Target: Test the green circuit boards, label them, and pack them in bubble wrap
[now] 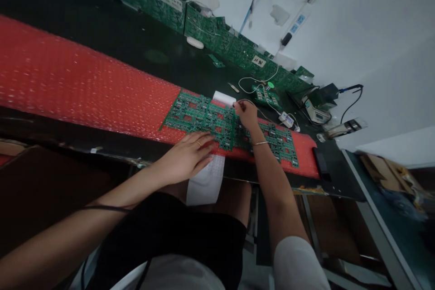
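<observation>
Green circuit boards [190, 111] lie in panels side by side on red bubble wrap [84, 79]. My left hand [185, 156] rests with its fingers stretched out on the near edge of the boards. My right hand [247, 114] is above the middle panels, thumb and fingers pinched together. What it pinches, if anything, is too small to make out. Just left of those fingers, a white strip [224, 98] sticks out past the far edge of the boards. A white, label-like sheet [205, 183] hangs from the table's near edge below my left hand.
Bins walled with circuit boards [210, 31] line the back of the dark table. Before them lie a white oval object [195, 42], a small knife-like tool [233, 87] and a wired board [267, 96]. A dark phone-like object [321, 164] is at the right end.
</observation>
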A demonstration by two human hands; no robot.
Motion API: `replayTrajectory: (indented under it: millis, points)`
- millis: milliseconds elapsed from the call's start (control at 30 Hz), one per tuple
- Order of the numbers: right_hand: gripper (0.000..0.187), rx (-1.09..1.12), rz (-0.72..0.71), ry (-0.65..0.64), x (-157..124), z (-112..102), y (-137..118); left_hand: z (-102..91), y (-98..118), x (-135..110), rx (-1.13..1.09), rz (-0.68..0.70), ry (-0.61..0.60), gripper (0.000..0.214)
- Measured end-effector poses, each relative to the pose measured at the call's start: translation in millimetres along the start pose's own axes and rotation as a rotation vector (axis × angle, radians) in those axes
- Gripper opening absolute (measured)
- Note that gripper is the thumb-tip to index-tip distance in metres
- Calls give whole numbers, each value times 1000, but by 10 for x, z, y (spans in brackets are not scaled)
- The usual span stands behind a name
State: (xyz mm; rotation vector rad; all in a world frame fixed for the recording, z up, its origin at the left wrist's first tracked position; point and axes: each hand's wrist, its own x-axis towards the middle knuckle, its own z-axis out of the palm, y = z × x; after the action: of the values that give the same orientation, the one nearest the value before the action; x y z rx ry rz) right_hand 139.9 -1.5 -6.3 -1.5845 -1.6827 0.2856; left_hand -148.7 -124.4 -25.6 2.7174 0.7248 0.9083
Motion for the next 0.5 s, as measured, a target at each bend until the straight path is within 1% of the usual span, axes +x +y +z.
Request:
replayTrajectory:
  millis: [67,167,367,500]
  points:
    - [24,-98,-38,-4,37,44,-21,-2,36,-21,10,22,6,39]
    - [22,-157,-63,-17,64,100,-35,-3,69,-57,28,38,13,36]
    - [31,-197,-109,-12,55,149,-19,-2,81,-113,11,13,13,32]
    - [37,-191,-98,-16,47,184,-6,-22,100,-96,16,18,5,30]
